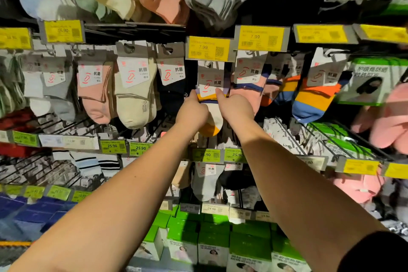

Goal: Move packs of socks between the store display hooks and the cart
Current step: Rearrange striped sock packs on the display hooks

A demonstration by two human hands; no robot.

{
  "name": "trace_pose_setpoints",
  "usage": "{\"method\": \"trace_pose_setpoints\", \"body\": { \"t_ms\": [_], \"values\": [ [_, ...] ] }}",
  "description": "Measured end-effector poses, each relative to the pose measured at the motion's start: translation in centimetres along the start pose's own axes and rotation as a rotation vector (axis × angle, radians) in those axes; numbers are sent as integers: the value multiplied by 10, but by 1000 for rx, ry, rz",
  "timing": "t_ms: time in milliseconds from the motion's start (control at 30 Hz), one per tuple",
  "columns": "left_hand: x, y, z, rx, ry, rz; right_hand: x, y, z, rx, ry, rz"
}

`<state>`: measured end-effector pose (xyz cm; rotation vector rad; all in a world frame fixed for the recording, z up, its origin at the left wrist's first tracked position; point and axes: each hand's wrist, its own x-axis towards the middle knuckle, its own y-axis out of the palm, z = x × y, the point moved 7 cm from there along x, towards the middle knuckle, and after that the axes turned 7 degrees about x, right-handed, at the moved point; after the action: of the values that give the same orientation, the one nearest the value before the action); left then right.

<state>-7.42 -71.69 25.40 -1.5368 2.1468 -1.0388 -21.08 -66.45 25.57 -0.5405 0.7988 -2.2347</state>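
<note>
A pack of white, yellow and purple socks hangs under the yellow 7.99 price tag in the middle row of the display. My left hand grips its left side and my right hand grips its right side, both arms stretched up to it. The top of its white card sits behind the price tag, so the hook is hidden. More sock packs hang beside it: navy to the left, pink to the right. No cart is in view.
Rows of hooks carry cream, pink and grey packs at left and orange-blue striped packs at right. Bare black wire hooks jut out at lower left. Green boxes fill the bottom shelf. Larger socks hang overhead.
</note>
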Motion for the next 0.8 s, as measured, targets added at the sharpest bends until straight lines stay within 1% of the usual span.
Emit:
{"method": "trace_pose_setpoints", "body": {
  "t_ms": [67, 133, 200, 267, 333, 367, 400, 433, 467, 500, 567, 600, 667, 700, 767, 800],
  "values": [
    [-7, -3, 0, -1, -4, 38, -10, -4, 3, -105, -17, 14],
    [-26, -9, 2, -25, -2, 38, -24, -6, 2, -185, -41, 23],
    [-48, -16, 6, -44, 12, 31, -46, -8, -1, -205, -92, 23],
    [-76, -22, 14, -65, 12, 9, -74, -11, -11, -151, -167, 41],
    [-102, -26, 23, -82, 17, -24, -107, -15, -27, -80, -196, 110],
    [-118, -25, 30, -90, 24, -20, -127, -18, -37, -75, -205, 121],
    [-134, -21, 38, -101, 28, -1, -150, -21, -44, -58, -267, 99],
    [-147, -11, 49, -108, 33, 30, -171, -18, -59, -25, -270, 116],
    [-162, 2, 60, -109, 29, 72, -191, -11, -83, -29, -222, 171],
    [-176, 16, 72, -119, 12, 114, -211, -3, -112, -1, -82, 277],
    [-207, 54, 90, -193, -19, 267, -251, 8, -171, -71, 45, 440],
    [-224, 75, 99, -166, -39, 344, -270, 9, -201, -132, 95, 506],
    [-267, 113, 112, -83, -84, 453, -308, 2, -254, -202, 185, 567],
    [-288, 129, 111, 18, -32, 482, -327, -3, -277, -221, 218, 583],
    [-326, 159, 101, 12, 25, 583, -362, -13, -322, -241, 260, 602],
    [-338, 178, 97, 47, 47, 617, -378, -23, -345, -234, 288, 572]
  ]
}}
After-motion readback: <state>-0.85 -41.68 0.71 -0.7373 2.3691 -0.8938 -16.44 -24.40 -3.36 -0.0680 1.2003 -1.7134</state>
